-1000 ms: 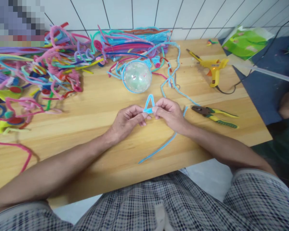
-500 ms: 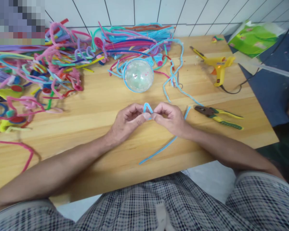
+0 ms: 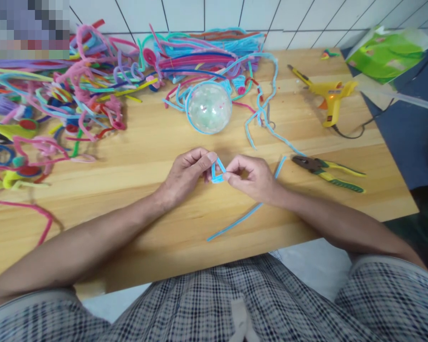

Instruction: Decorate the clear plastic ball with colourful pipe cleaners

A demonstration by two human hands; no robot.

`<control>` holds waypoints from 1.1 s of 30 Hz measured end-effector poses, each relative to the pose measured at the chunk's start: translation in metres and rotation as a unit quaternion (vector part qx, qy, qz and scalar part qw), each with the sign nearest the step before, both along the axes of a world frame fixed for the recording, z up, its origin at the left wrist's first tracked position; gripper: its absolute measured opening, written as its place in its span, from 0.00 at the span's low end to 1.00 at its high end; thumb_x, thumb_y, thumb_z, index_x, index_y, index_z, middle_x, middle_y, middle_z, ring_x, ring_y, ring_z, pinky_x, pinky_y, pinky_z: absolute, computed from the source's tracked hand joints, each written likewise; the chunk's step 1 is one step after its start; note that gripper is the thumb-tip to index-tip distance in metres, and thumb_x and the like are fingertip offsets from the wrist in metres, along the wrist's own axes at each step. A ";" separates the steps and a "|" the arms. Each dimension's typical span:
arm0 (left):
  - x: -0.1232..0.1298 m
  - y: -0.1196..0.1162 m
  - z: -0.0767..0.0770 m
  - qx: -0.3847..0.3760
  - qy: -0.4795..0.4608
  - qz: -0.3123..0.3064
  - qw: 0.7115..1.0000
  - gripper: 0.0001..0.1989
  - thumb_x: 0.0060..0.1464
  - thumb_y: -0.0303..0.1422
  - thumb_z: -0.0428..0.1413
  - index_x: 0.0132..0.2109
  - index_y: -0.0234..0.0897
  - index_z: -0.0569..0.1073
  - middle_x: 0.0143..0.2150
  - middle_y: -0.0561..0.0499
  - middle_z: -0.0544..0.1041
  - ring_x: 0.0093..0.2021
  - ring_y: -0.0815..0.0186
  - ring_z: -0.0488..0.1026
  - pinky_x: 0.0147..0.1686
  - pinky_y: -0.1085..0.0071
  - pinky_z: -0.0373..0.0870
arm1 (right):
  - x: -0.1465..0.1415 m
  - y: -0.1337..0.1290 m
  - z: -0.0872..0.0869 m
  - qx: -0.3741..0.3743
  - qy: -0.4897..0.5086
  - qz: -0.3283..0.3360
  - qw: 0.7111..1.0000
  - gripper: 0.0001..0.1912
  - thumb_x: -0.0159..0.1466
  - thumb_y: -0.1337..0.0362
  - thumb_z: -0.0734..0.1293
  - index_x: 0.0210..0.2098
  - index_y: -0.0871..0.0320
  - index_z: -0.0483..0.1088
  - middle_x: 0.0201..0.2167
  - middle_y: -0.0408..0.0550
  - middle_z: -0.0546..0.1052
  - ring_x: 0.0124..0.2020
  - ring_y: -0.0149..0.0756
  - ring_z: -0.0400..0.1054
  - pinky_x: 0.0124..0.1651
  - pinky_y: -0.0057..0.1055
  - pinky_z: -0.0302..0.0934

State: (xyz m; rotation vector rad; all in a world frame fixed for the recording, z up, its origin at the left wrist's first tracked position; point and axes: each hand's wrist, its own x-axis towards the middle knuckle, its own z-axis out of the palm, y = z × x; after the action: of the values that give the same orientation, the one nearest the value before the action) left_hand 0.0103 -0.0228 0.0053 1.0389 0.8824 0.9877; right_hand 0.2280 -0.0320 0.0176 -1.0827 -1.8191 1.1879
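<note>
A small triangle of bent blue pipe cleaner (image 3: 217,178) is held between my two hands above the wooden table. My left hand (image 3: 192,170) pinches its upper left side between thumb and fingers. The fingertips of my right hand (image 3: 249,176) are closed on its lower right corner. Under and beside my right wrist lies a loose blue pipe cleaner (image 3: 235,223), partly hidden by the hand. Beyond my hands stands a clear round ball (image 3: 209,107) with blue pipe cleaner around it.
Pliers (image 3: 324,172) lie right of my right hand. Farther back are a yellow glue gun (image 3: 331,97) with its cord and a yellow cutter (image 3: 299,76). Many coloured pipe cleaners (image 3: 82,95) are heaped at the left and back. A green package (image 3: 387,54) is at the back right.
My left thumb has moved up to the triangle's upper left side, so its bottom edge now shows. My right hand still pinches the right side. The view has shifted slightly.
</note>
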 end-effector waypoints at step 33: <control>-0.003 0.002 0.001 0.045 0.019 -0.029 0.998 0.23 0.52 0.49 0.80 0.34 0.36 0.81 0.27 0.55 0.77 0.22 0.75 0.67 0.22 0.77 0.65 | 0.004 0.014 0.004 -0.138 0.098 -0.009 0.986 0.13 0.61 0.57 0.76 0.28 0.55 0.71 0.19 0.36 0.73 0.20 0.26 0.63 0.26 0.26 0.55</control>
State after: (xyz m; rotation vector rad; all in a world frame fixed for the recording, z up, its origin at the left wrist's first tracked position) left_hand 0.0074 -0.0211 0.0067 1.1578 0.8407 0.9679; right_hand 0.2325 -0.0181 0.0217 -1.0877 -1.5234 1.5127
